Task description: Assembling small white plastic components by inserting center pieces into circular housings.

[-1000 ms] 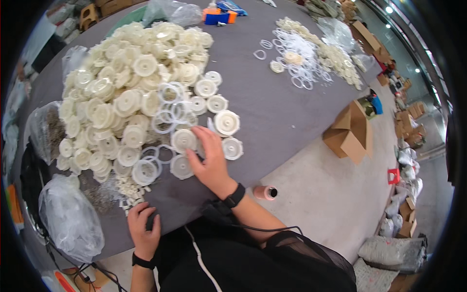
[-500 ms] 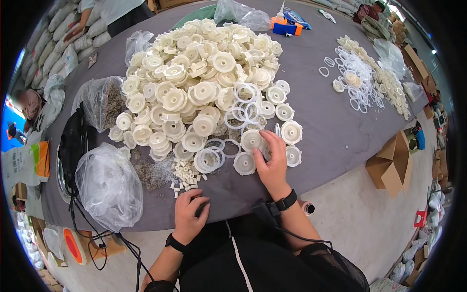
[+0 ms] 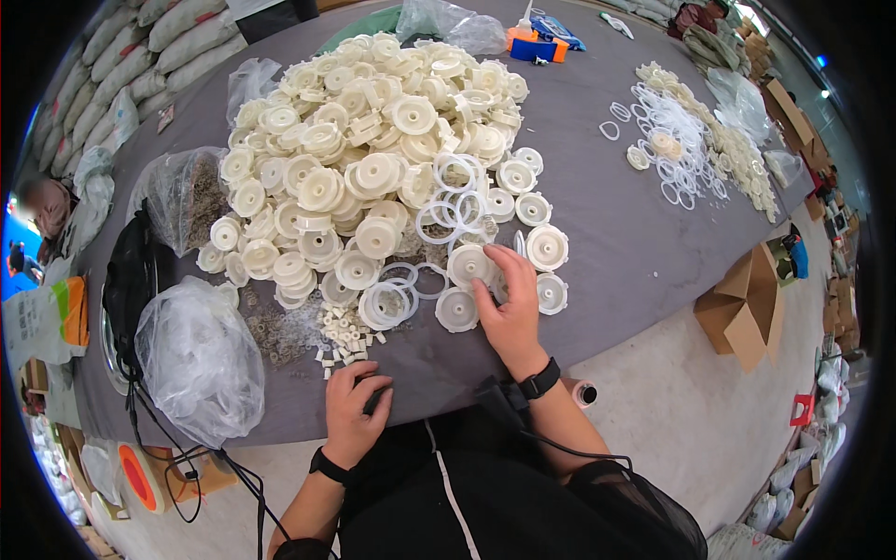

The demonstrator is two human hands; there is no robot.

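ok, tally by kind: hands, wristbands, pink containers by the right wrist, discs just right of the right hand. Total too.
Hands: 2 (left hand, right hand)
Wristbands: 2 (left wristband, right wristband)
Pink container: 1
Discs: 2 (upper disc, lower disc)
Total: 7

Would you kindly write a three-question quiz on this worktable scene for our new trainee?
1. True or false: a clear plastic bag lies to the left of the left hand.

2. Which of these is the right hand nearest to?
A) an open cardboard box
B) a pale round disc
C) an orange-and-blue item

3. Fill in the colour: the loose white rings away to the right lie on a ____ table.

Key: 1. True. 2. B. 3. Gray.
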